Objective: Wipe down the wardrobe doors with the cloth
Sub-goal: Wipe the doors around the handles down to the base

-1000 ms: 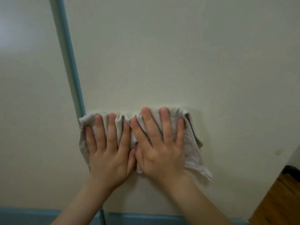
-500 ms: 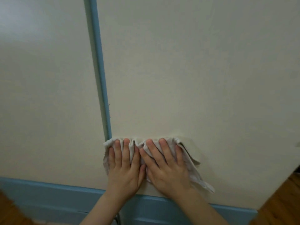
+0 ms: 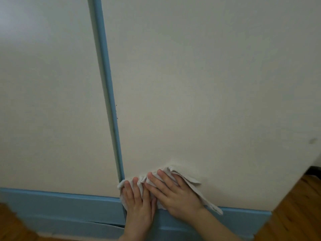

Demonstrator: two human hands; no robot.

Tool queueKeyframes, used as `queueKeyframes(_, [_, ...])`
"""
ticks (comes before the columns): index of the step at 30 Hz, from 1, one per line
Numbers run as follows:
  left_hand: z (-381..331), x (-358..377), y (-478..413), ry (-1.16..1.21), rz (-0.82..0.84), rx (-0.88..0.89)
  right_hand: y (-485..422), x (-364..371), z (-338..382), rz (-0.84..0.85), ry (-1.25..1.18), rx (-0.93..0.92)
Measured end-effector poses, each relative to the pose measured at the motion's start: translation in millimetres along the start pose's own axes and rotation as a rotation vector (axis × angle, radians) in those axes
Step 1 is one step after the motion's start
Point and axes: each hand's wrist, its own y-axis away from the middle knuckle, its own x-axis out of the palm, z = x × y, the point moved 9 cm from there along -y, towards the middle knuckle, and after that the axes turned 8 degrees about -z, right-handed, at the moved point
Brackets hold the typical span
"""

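A crumpled pale grey cloth lies flat against the bottom of the right cream wardrobe door. My left hand presses its left part with straight fingers, just right of the blue vertical strip. Beside it, touching, my right hand presses the cloth's middle with fingers spread flat. A tail of the cloth hangs down to the right over the blue bottom trim. The left cream door fills the left half of the view.
A wooden floor shows at the lower right, past the wardrobe's right edge, and at the lower left corner. A small dark mark sits on the right door near its right edge. Below the trim a blue base panel shows a crack.
Both hands slid the cloth down the right door, from mid-panel to its bottom edge at the blue trim. The view has tilted down with them.
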Motion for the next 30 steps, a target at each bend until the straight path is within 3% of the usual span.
queueKeyframes(21, [-33.1,3.7,9.8,0.183,-0.044,-0.343,22.4,-6.5,0.5,0.106,-0.107,-0.054])
queueKeyframes(30, [-68.5,25.6,24.4,0.128,0.064,-0.182,68.5,-12.8,-37.2,0.123,0.008,-0.091])
